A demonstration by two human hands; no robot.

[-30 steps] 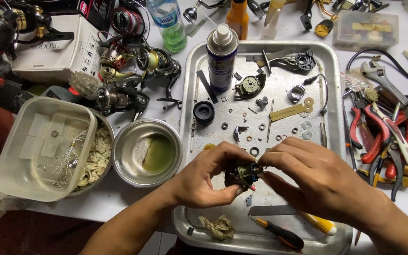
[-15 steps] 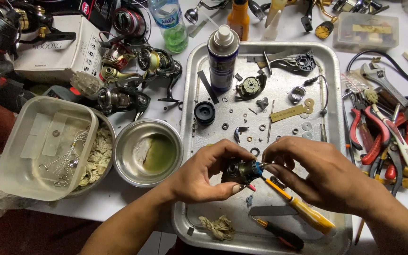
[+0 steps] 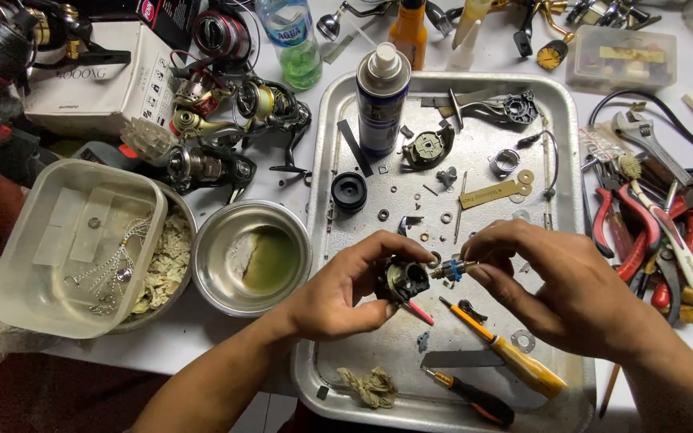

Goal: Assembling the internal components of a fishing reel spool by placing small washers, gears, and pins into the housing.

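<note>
Over the front of a metal tray [image 3: 326, 240], my left hand [image 3: 346, 285] grips a small black reel body part [image 3: 403, 279]. My right hand [image 3: 559, 281] pinches a small brass and blue shaft piece [image 3: 452, 270] right against that black part. Just below my hands, a yellow-handled screwdriver [image 3: 515, 359] and a black-and-orange-handled screwdriver [image 3: 471, 397] lie on the tray. Washers, screws, a black spool cap [image 3: 349, 191] and a dark gear housing [image 3: 428, 147] are spread over the tray's upper half.
A blue spray can [image 3: 382, 100] stands at the tray's back. Left of the tray sit a steel bowl with greenish liquid [image 3: 250, 256] and a clear plastic tub [image 3: 74, 244]. Fishing reels [image 3: 226, 128] crowd the back left. Pliers and wrenches [image 3: 659, 216] lie on the right.
My hands have drawn slightly apart. The right hand now pinches a brass and blue shaft piece beside the black part, and the yellow-handled screwdriver lies uncovered on the tray.
</note>
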